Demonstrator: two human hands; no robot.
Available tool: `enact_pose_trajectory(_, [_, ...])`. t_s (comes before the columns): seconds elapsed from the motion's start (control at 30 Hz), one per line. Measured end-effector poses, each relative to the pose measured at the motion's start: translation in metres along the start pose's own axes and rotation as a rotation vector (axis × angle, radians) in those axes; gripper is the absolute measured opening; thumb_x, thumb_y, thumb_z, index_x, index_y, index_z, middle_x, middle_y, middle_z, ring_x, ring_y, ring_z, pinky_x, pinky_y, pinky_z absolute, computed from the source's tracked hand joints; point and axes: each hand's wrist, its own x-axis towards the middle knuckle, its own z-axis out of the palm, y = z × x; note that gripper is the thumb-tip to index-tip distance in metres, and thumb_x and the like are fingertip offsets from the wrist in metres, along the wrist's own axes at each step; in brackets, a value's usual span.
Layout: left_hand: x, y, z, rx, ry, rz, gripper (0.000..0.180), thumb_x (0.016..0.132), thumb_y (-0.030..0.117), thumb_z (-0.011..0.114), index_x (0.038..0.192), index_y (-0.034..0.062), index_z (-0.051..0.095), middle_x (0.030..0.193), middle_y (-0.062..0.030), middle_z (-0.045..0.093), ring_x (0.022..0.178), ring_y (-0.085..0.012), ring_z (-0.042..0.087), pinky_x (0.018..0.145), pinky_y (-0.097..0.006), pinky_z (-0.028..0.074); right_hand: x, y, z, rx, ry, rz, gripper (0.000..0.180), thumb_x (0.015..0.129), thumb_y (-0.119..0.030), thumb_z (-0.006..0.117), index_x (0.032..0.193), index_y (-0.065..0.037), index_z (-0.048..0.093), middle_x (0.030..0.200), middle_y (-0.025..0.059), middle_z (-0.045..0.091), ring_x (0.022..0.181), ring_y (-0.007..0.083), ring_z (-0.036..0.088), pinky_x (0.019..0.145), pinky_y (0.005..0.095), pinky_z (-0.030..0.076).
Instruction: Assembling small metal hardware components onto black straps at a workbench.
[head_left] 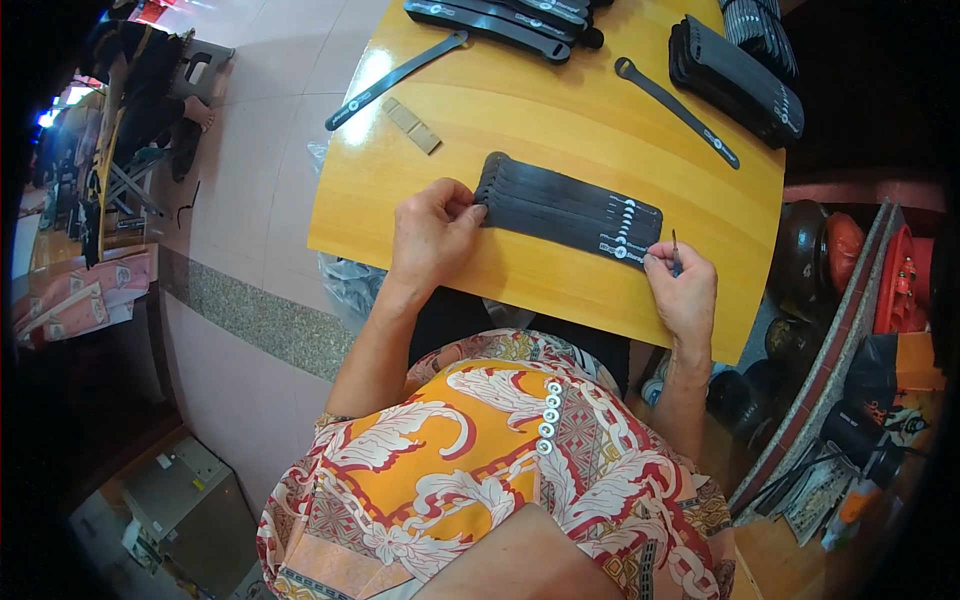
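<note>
A row of black straps (560,210) lies overlapped like a fan on the yellow table, with rounded ends at the left and pale printed marks at the right. My left hand (433,225) is closed, thumb and finger pinching the left end of the nearest strap. At the opposite end, my right hand (683,290) is closed round a small thin dark tool (675,255) whose tip points away from me; its exact kind is too small to tell. The right fingertips also touch the nearest strap's printed corner.
Single straps lie at the far left (395,82) and far right (680,115) of the table (540,100). A small tan block (411,125) sits near the left one. Strap stacks (735,80) fill the far edge. Dark jars (800,260) stand beyond the right edge.
</note>
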Motion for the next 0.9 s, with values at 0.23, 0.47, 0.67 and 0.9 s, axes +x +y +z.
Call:
enact_pose_trajectory(0.23, [0.0015, 0.0023, 0.0003, 0.029, 0.013, -0.019, 0.01, 0.071, 0.005, 0.068, 0.078, -0.0017, 0.063, 0.061, -0.0105, 0.062, 0.055, -0.0158, 0.06, 0.054, -0.029, 0.048, -0.0004, -0.001, 0.0038, -0.002, 0.034, 0.022, 0.01, 0.076, -0.008, 0.063, 0.077, 0.002, 0.061, 0.058, 0.0042, 0.056, 0.053, 0.0084, 0.051, 0.051, 0.0248, 0.042])
enact_pose_trajectory(0.47, [0.0026, 0.0004, -0.0003, 0.044, -0.011, -0.039, 0.009, 0.076, 0.004, 0.067, 0.08, -0.0016, 0.062, 0.064, -0.0037, 0.062, 0.059, -0.0077, 0.056, 0.055, -0.023, 0.046, 0.0017, 0.0008, 0.0062, -0.057, 0.045, 0.004, 0.011, 0.074, -0.01, 0.063, 0.076, 0.001, 0.061, 0.058, 0.0109, 0.058, 0.052, 0.0164, 0.056, 0.052, 0.0289, 0.044])
enact_pose_trajectory(0.67, [0.002, 0.0024, -0.001, 0.055, -0.003, -0.056, 0.01, 0.073, 0.006, 0.068, 0.079, -0.0009, 0.063, 0.064, -0.0073, 0.062, 0.058, -0.0124, 0.058, 0.056, -0.026, 0.047, 0.0015, -0.0013, 0.0066, -0.051, 0.044, 0.036, 0.011, 0.074, -0.01, 0.063, 0.075, 0.001, 0.061, 0.057, 0.0092, 0.058, 0.051, 0.0144, 0.055, 0.051, 0.0278, 0.044])
enact_pose_trajectory(0.9, [0.0027, 0.0049, -0.0006, 0.056, -0.031, -0.061, 0.011, 0.073, 0.006, 0.069, 0.079, -0.0008, 0.063, 0.064, -0.0047, 0.061, 0.058, -0.0088, 0.055, 0.056, -0.024, 0.046, 0.0001, -0.0016, 0.0062, -0.105, 0.073, 0.04, 0.01, 0.074, -0.009, 0.063, 0.074, 0.001, 0.06, 0.057, 0.0074, 0.057, 0.051, 0.0128, 0.053, 0.051, 0.0267, 0.043])
